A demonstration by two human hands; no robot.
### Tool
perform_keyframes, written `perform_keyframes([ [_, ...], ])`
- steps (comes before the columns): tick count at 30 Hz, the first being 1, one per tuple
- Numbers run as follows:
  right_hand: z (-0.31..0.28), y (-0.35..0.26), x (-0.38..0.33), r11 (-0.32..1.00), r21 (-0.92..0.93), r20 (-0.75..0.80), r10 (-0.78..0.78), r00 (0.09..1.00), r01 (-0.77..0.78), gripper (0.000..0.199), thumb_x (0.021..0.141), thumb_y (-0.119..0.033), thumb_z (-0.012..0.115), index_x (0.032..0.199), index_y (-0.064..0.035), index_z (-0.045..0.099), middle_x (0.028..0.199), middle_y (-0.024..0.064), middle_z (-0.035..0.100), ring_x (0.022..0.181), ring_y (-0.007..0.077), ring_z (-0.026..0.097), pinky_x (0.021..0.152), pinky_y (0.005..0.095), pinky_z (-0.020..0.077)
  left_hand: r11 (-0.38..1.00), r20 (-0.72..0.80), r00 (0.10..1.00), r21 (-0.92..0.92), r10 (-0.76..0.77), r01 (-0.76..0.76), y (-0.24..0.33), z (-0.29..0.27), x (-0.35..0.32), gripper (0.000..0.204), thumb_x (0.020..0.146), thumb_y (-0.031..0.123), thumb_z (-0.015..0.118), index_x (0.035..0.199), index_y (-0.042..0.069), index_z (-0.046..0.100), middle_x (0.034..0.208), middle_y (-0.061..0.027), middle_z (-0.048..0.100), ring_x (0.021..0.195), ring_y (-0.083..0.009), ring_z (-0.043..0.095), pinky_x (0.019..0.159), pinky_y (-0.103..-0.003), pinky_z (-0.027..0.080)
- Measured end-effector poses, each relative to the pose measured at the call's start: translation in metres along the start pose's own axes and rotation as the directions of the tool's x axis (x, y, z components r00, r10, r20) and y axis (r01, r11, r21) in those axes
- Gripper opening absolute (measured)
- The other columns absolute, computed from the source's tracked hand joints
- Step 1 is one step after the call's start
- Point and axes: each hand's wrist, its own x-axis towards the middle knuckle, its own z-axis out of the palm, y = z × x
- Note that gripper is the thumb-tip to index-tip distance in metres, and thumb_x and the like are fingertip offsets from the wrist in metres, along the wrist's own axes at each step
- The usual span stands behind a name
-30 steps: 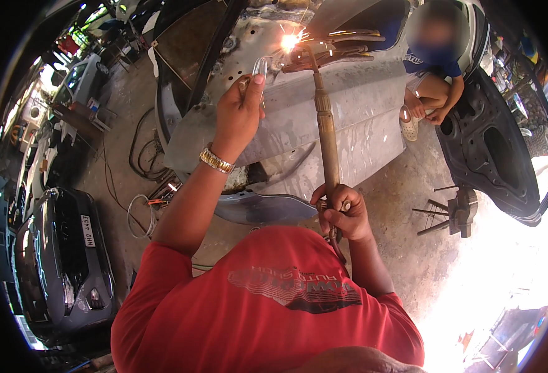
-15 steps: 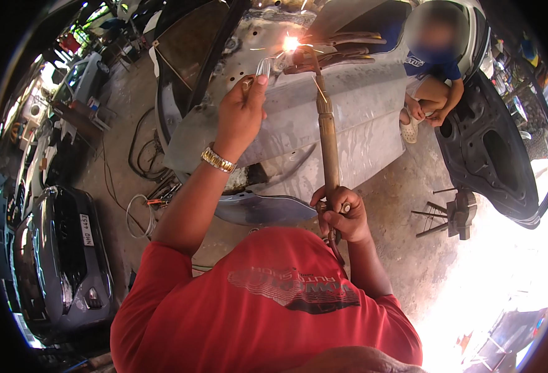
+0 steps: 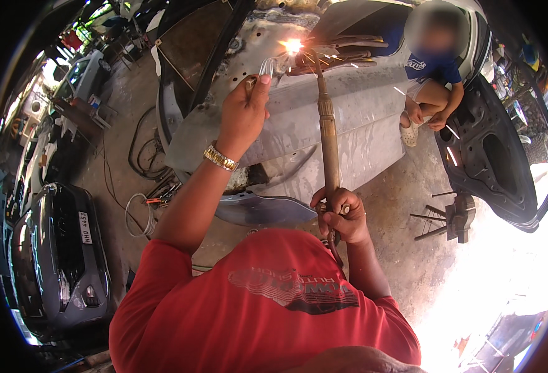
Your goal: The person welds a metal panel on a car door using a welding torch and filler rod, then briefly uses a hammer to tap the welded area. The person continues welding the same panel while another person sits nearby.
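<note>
R fingers [image 3: 339,214] clamped on torch [image 3: 328,133] handle; L fingers [image 3: 252,93] pinch thin filler rod [image 3: 267,65], just above them. Flame [image 3: 292,45] at rod tip, on grey panel [image 3: 323,118]. We judge: mid-weld; next needs steady rod feed.

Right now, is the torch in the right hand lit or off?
Lit: the torch, held by the right hand, shows a bright flame at its tip.

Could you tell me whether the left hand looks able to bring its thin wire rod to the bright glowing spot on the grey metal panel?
Probably yes: the left hand holds the thin wire rod just beside the bright glowing spot, with nothing between them.
</note>
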Motion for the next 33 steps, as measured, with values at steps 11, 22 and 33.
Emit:
perform_keyframes([
  [11, 0.005, -0.011, 0.003, 0.997, 0.048, -0.012, 0.054, 0.998, -0.054, 0.024, 0.089, 0.015, 0.062, 0.088, -0.0067, 0.052, 0.105, 0.0275, 0.064, 0.064, 0.0147, 0.07, 0.07, 0.0289, 0.0591, 1.0, -0.004, 1.0, -0.006, 0.019, -0.019, 0.003, -0.001, -0.004, 0.047, 0.111, 0.045, 0.056, 0.08, 0.01, 0.057, 0.07, 0.0039, 0.054, 0.06, -0.0072, 0.055, 0.057, -0.026, 0.046],
  [22, -0.001, -0.003, 0.004, 1.0, -0.024, 0.007, -0.008, 1.0, 0.008, 0.022, 0.091, 0.007, 0.067, 0.089, -0.0073, 0.05, 0.116, 0.0324, 0.061, 0.058, 0.0141, 0.067, 0.053, 0.0254, 0.0558, 0.998, -0.011, 0.999, -0.049, 0.041, -0.042, -0.003, -0.002, -0.008, 0.04, 0.11, 0.041, 0.059, 0.106, 0.002, 0.07, 0.067, 0.0042, 0.053, 0.057, -0.0061, 0.055, 0.057, -0.026, 0.048],
  [33, 0.004, -0.007, 0.004, 1.0, -0.008, -0.009, 0.022, 1.0, -0.022, 0.023, 0.09, 0.01, 0.064, 0.088, -0.0077, 0.05, 0.102, 0.0262, 0.063, 0.06, 0.0149, 0.068, 0.065, 0.0292, 0.0562, 0.997, 0.002, 0.998, -0.037, 0.064, -0.063, -0.005, -0.005, -0.013, 0.044, 0.111, 0.045, 0.057, 0.089, 0.007, 0.062, 0.069, 0.004, 0.053, 0.06, -0.0065, 0.056, 0.058, -0.026, 0.048],
])
